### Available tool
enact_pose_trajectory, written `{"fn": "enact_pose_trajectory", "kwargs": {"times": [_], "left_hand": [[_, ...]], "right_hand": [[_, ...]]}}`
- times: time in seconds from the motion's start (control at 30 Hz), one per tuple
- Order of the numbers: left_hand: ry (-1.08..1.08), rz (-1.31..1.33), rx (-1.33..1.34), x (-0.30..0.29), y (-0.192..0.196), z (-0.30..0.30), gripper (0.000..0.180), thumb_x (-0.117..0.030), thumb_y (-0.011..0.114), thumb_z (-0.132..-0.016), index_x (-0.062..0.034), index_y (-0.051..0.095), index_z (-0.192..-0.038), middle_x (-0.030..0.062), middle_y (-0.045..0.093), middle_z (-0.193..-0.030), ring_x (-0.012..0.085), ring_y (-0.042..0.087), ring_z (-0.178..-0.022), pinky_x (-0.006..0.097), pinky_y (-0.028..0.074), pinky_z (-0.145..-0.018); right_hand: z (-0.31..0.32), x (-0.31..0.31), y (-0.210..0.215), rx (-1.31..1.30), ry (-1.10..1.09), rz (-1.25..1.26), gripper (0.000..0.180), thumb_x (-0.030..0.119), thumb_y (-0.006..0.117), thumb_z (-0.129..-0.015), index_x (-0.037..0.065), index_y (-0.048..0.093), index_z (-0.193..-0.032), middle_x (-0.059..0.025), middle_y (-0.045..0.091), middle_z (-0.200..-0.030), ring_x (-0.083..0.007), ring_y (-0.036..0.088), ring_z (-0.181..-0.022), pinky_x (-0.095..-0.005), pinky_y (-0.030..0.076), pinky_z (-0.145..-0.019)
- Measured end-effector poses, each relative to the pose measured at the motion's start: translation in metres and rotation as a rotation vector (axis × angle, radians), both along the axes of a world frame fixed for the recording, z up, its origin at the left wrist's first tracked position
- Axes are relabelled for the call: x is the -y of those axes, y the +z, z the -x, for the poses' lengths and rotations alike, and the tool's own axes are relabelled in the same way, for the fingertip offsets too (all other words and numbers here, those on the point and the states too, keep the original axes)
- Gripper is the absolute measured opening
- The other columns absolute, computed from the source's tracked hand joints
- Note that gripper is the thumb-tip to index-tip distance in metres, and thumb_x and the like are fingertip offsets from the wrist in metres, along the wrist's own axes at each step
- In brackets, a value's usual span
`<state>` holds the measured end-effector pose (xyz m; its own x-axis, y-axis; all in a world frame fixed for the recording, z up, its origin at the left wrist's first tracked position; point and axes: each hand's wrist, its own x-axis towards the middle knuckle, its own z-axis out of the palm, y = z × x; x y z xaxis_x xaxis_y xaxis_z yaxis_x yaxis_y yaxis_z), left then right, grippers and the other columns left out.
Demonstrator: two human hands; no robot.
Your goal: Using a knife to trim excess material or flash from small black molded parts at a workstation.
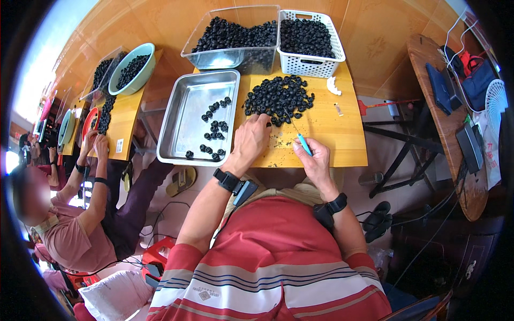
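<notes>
A pile of small black ring-shaped parts lies on the wooden table. At the pile's near left edge, my left hand is closed, its fingertips pinching one black part. My right hand grips a slim tool with a light blue handle; its thin shaft points away from me at the pile's near edge. Whether the tip touches a part is too small to tell. Dark crumbs are scattered between my hands. Left of the pile, a metal tray holds several separate black parts.
A clear plastic bin and a white perforated basket, both full of black parts, stand at the back. A white scrap lies at right. A co-worker sits at another table on the left, near a green basin. An ironing-board-shaped wooden table stands right.
</notes>
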<state>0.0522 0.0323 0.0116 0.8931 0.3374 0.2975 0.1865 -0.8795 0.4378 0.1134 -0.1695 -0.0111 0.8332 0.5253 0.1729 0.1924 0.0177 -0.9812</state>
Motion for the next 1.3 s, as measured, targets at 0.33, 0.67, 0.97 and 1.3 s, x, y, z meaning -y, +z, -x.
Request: {"fn": "enact_pose_trajectory", "kwargs": {"times": [0.33,0.67,0.97,1.3], "left_hand": [[0.050,0.835,0.117,0.005,-0.006,0.022,0.028,-0.009,0.074,-0.091,-0.0002,0.072,-0.118,0.0094,0.074,-0.090,0.0133,0.069,-0.076,0.026,0.054,-0.071],[0.071,1.496,0.281,0.022,-0.005,0.032,0.027,-0.005,0.069,-0.096,0.0051,0.067,-0.120,0.0067,0.072,-0.097,0.0126,0.069,-0.082,0.024,0.057,-0.077],[0.033,1.814,0.366,0.024,-0.008,0.037,0.027,-0.009,0.064,-0.101,0.0006,0.066,-0.125,0.0051,0.070,-0.102,0.0132,0.069,-0.089,0.029,0.062,-0.086],[-0.143,2.003,0.414,0.019,-0.020,0.043,0.016,-0.013,0.061,-0.103,-0.0036,0.066,-0.115,0.0048,0.071,-0.101,0.0136,0.071,-0.090,0.030,0.063,-0.086]], "right_hand": [[0.000,-0.001,0.003,0.026,-0.005,0.016,0.023,0.017,0.071,-0.095,-0.005,0.071,-0.101,0.0020,0.060,-0.071,-0.0046,0.050,-0.065,-0.0242,0.042,-0.057],[0.000,-0.002,-0.004,0.012,0.001,-0.001,0.025,0.019,0.072,-0.095,-0.005,0.071,-0.101,0.0027,0.059,-0.071,-0.0042,0.049,-0.066,-0.0241,0.041,-0.057],[0.004,0.000,0.003,0.055,0.059,0.047,0.029,0.024,0.072,-0.096,-0.004,0.072,-0.103,0.0026,0.058,-0.072,-0.0048,0.048,-0.067,-0.0252,0.041,-0.058],[0.010,0.001,0.009,0.127,0.114,0.081,0.036,0.030,0.068,-0.099,-0.006,0.072,-0.104,-0.0068,0.065,-0.075,-0.0103,0.055,-0.068,-0.0291,0.045,-0.060]]}}
